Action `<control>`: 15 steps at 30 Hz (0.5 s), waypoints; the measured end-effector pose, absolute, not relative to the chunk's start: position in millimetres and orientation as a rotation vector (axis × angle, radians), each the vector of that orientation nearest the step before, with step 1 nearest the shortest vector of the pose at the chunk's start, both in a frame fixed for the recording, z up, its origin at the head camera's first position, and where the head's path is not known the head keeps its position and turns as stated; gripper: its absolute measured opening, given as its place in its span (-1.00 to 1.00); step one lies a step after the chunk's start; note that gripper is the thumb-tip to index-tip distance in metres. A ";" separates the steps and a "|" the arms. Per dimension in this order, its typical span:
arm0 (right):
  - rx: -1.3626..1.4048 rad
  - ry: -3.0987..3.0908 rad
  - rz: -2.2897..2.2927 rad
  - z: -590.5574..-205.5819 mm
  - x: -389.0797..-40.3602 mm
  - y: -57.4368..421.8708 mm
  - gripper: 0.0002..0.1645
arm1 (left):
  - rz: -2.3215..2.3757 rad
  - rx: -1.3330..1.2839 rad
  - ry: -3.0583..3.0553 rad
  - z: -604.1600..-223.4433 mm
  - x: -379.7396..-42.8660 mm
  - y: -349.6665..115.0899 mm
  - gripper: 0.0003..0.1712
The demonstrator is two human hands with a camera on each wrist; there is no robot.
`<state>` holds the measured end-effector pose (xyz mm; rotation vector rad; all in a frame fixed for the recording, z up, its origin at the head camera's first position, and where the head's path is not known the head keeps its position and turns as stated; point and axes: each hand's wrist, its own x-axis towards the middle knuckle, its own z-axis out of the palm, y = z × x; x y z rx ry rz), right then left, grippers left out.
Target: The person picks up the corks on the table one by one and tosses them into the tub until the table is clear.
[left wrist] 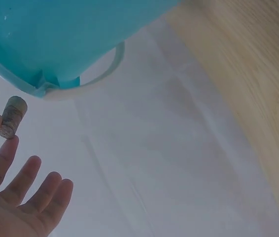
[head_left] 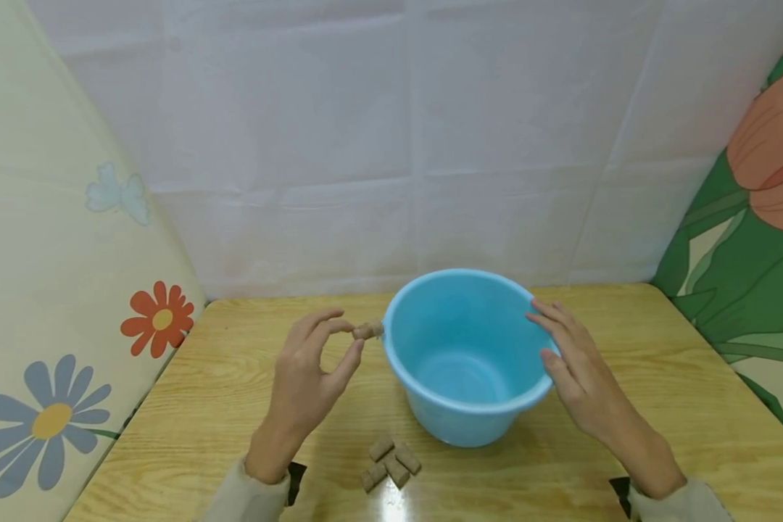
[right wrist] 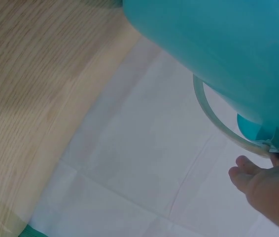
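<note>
My left hand (head_left: 305, 377) pinches a small brown cork (head_left: 364, 331) between thumb and index finger, just outside the left rim of a light blue bucket (head_left: 473, 408). In the left wrist view the cork (left wrist: 12, 117) stands tilted, its paler end up, with the other fingers spread apart from it. On the opposite side, my right hand (head_left: 581, 377) rests on the bucket's right rim with its fingers fairly straight. The right wrist view shows that hand (right wrist: 270, 187) beside the joint of the bucket's handle (right wrist: 213, 116). Several loose corks (head_left: 396, 471) lie in front of the bucket.
The bucket stands on a wood-grain table (head_left: 222, 406). A white sheet (head_left: 287, 145) hangs behind the table. Flower-printed panels rise at the left (head_left: 39, 290) and right (head_left: 757, 290) sides.
</note>
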<state>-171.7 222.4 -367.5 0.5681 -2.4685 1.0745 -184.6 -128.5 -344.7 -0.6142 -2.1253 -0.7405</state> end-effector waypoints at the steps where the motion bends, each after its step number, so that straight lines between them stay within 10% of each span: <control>1: 0.570 -2.467 1.075 -367.4 -171.6 222.4 -0.46 | -0.747 -0.623 -2.131 -343.7 -184.7 -126.2 -0.78; 15: 0.566 -2.473 1.086 -366.9 -172.0 221.6 -0.46 | -0.734 -0.703 -2.162 -342.6 -187.8 -103.2 -0.80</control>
